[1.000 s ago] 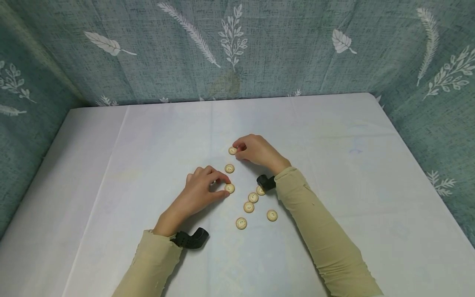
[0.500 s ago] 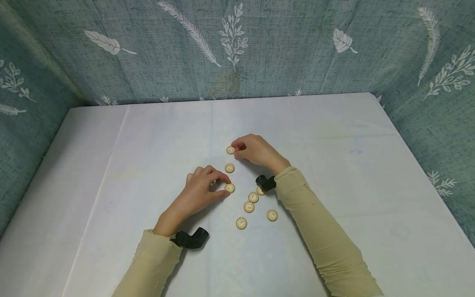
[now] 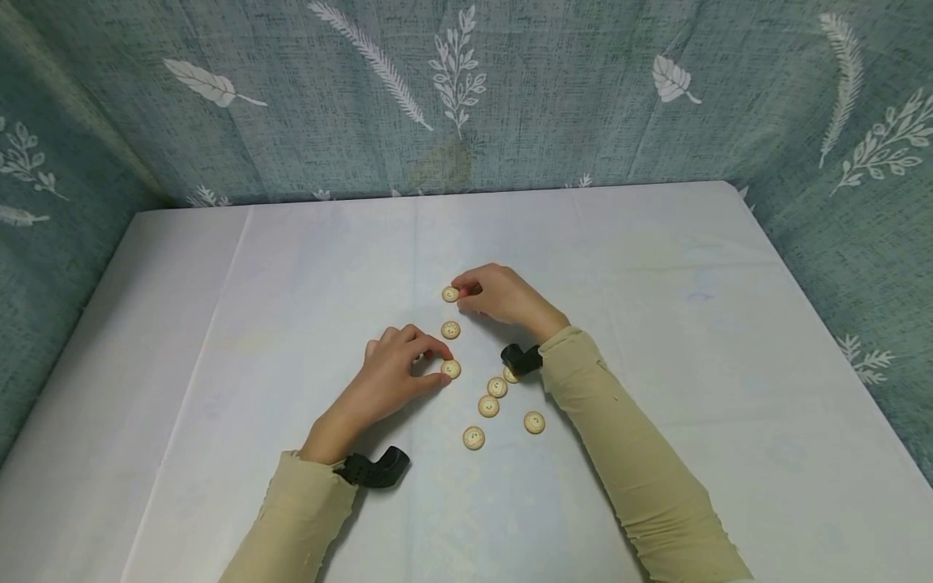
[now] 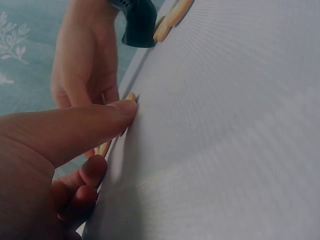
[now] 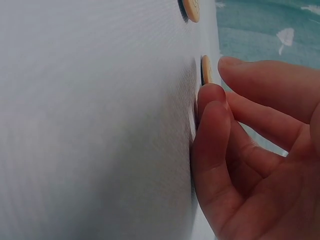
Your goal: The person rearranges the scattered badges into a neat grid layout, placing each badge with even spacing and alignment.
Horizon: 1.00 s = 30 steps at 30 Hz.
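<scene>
Round, pale tan buttons with darker rims lie on the white table. My left hand (image 3: 394, 368) pinches the nearest button (image 3: 451, 369) of a short column between thumb and index finger. In the left wrist view the thumb (image 4: 112, 117) covers most of that button. Beyond it lies a middle button (image 3: 450, 330), touched by neither hand. At the far end of the column, my right hand (image 3: 503, 295) holds another button (image 3: 450, 294) by its right side with thumb and index finger. In the right wrist view the fingertips (image 5: 212, 95) rest close to the table surface.
Several more buttons lie to the right and nearer, among them one at the front (image 3: 474, 438) and one further right (image 3: 534, 423). A black wrist camera (image 3: 521, 359) on the right sleeve partly hides another. A green leaf-patterned curtain (image 3: 539, 105) hangs behind the table.
My right hand has slid the far button slightly left, into line with the other two in the column. The left hand has stayed in place on its button.
</scene>
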Motion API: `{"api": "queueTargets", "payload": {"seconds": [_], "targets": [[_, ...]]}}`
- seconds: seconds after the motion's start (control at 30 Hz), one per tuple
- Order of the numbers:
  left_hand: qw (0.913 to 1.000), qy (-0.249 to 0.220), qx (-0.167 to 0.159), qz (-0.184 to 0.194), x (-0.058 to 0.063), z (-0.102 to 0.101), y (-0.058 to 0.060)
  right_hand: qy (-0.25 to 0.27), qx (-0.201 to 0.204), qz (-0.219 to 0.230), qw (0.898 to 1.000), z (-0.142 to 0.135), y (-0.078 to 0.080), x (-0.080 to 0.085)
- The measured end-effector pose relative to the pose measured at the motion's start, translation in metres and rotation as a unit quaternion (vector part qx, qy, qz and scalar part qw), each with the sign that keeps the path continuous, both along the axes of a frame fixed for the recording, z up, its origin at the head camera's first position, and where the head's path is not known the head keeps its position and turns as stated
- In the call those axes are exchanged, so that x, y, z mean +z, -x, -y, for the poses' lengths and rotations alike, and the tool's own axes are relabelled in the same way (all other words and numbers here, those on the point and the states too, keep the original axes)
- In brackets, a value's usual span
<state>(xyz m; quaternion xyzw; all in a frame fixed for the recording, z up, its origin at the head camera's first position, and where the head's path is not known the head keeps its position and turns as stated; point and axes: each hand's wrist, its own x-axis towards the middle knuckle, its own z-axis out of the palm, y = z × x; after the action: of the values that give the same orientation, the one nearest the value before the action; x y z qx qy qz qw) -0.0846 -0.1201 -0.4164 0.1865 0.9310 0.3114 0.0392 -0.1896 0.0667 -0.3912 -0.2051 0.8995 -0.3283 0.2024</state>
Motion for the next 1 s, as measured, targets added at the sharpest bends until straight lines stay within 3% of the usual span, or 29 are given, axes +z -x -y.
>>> {"api": "queueTargets", "payload": {"seconds": [0.63,0.8,1.0], "targets": [[1.0000,-0.003,-0.005,0.002,0.000,-0.001,0.000,0.002,0.020,0.036,0.999,-0.006,0.000,0.006],[1.0000,-0.005,-0.004,0.006,0.001,0.000,0.000,-0.025,0.042,0.042,0.998,-0.013,0.002,0.016],[0.9999,-0.006,-0.005,0.010,0.001,0.000,0.001,-0.030,0.046,0.013,0.998,-0.020,-0.001,0.033]]}}
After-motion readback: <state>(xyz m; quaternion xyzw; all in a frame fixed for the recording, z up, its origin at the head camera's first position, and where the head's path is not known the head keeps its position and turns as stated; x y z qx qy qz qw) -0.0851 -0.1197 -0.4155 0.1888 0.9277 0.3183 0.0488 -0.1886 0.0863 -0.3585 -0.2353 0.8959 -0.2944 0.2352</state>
